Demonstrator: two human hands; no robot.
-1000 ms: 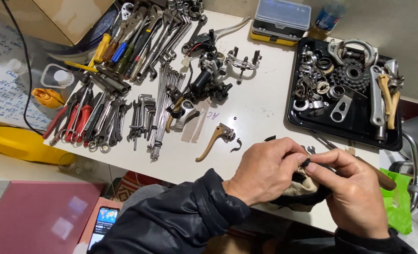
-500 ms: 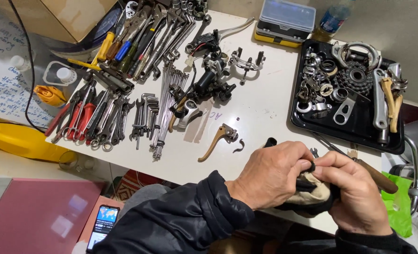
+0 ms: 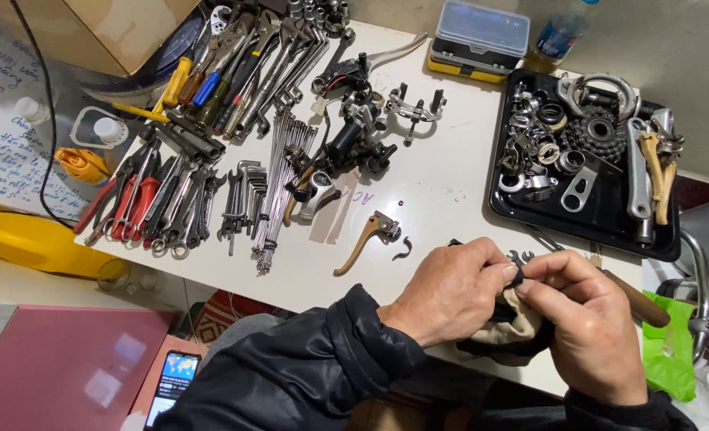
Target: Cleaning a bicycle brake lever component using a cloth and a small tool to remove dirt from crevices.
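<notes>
My left hand [image 3: 450,291] and my right hand [image 3: 590,319] meet at the near edge of the white table [image 3: 442,199]. Between them they pinch a small dark part [image 3: 517,277] wrapped in a beige and black cloth [image 3: 514,331]. The part is mostly hidden by my fingers. Both sleeves are black. Just beyond my left hand lie a bronze brake lever [image 3: 366,239] and a small black hook-shaped piece [image 3: 403,250]. A wooden tool handle [image 3: 638,302] pokes out behind my right hand.
A black tray [image 3: 582,219] of bike parts, rings and a sprocket sits at the right. Pliers, wrenches, hex keys and spokes [image 3: 279,183] cover the left half. A clear-lidded parts box [image 3: 482,36] stands at the back. A phone [image 3: 171,383] lies below.
My hands stay together at the table's near edge, fingers shifting slightly as they work the cloth over the small part. The view has drifted a little.
</notes>
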